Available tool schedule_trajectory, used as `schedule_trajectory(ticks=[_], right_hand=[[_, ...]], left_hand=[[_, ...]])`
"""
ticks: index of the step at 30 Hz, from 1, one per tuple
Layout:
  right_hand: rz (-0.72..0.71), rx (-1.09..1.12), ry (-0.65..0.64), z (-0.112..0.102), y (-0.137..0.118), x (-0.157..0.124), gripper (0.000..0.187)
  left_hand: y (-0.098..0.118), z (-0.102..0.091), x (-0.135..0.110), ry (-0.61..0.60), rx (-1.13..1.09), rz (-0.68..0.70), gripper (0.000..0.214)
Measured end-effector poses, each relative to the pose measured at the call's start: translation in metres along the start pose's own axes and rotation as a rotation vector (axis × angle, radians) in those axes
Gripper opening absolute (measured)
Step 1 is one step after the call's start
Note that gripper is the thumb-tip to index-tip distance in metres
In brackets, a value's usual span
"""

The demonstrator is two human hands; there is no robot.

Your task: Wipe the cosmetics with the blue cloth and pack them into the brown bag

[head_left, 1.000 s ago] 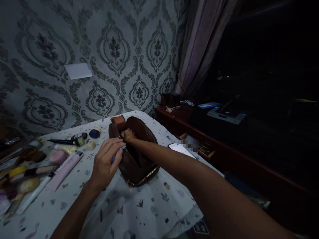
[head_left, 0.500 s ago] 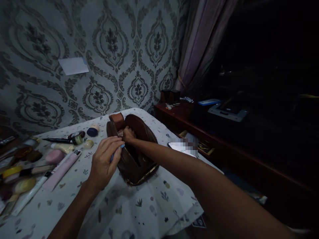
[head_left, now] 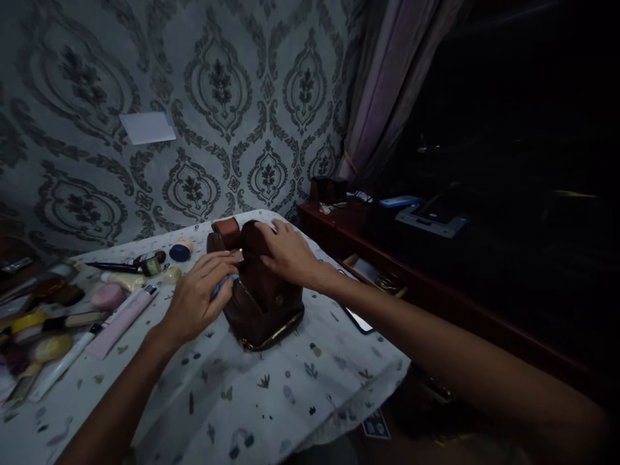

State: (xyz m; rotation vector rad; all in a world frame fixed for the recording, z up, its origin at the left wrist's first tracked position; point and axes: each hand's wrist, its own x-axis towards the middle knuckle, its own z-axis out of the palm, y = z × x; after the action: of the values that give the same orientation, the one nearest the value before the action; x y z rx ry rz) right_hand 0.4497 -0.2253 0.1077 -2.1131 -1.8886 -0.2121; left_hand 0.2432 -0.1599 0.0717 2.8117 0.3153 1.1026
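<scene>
A brown leather pouch (head_left: 264,303) with a gold zipper stands on the table, its mouth facing me. My left hand (head_left: 198,294) is at the pouch's left edge, its fingers closed round a thin blue stick-like item (head_left: 221,285), fingertips touching the opening. My right hand (head_left: 288,253) rests on top of the pouch with its fingers spread over the upper flap. A small brown case (head_left: 225,227) stands just behind the pouch.
A white patterned tablecloth (head_left: 271,394) covers the table. Cosmetics lie at the left: a pink tube (head_left: 121,318), a dark blue-capped jar (head_left: 181,250), brushes, round compacts. A phone (head_left: 361,318) lies under my right forearm. A dark wooden cabinet (head_left: 436,290) stands at the right.
My right hand has come out of the pouch and now lies on top of it, fingers spread. My left hand stays at the opening with the blue item.
</scene>
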Motion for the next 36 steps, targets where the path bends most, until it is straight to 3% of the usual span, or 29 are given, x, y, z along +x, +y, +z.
schedule_trajectory(ticks=[4,11,16,21,23,25,27,31,36], right_hand=[[0.149,0.098,-0.17,0.005,0.022,-0.014,0.07],[0.116,0.102,-0.151,0.004,0.021,-0.005,0.072],[0.127,0.116,-0.134,0.007,0.02,-0.012,0.069],[0.133,0.181,-0.112,0.013,0.022,-0.018,0.067],[0.098,0.221,-0.047,0.017,0.022,-0.022,0.063],[0.042,0.271,0.098,0.024,0.019,-0.029,0.056],[-0.018,0.331,0.272,0.033,0.012,-0.041,0.047],[-0.166,0.398,0.448,0.053,-0.007,-0.072,0.037],[-0.43,0.403,0.635,0.064,-0.04,-0.104,0.05]], left_hand=[[-0.006,-0.003,0.017,-0.122,0.045,-0.016,0.028],[-0.009,-0.002,0.028,-0.029,0.044,-0.175,0.04],[-0.007,-0.001,0.022,-0.065,0.033,-0.143,0.037],[-0.001,0.005,0.016,0.025,0.022,-0.133,0.029],[0.004,0.008,0.006,0.134,0.005,-0.154,0.022],[0.008,0.013,-0.012,0.257,0.009,-0.205,0.02],[0.006,0.019,-0.036,0.294,0.034,-0.261,0.022],[-0.015,0.017,-0.088,0.109,0.21,-0.345,0.025],[-0.056,-0.019,-0.128,-0.145,0.633,-0.647,0.034]])
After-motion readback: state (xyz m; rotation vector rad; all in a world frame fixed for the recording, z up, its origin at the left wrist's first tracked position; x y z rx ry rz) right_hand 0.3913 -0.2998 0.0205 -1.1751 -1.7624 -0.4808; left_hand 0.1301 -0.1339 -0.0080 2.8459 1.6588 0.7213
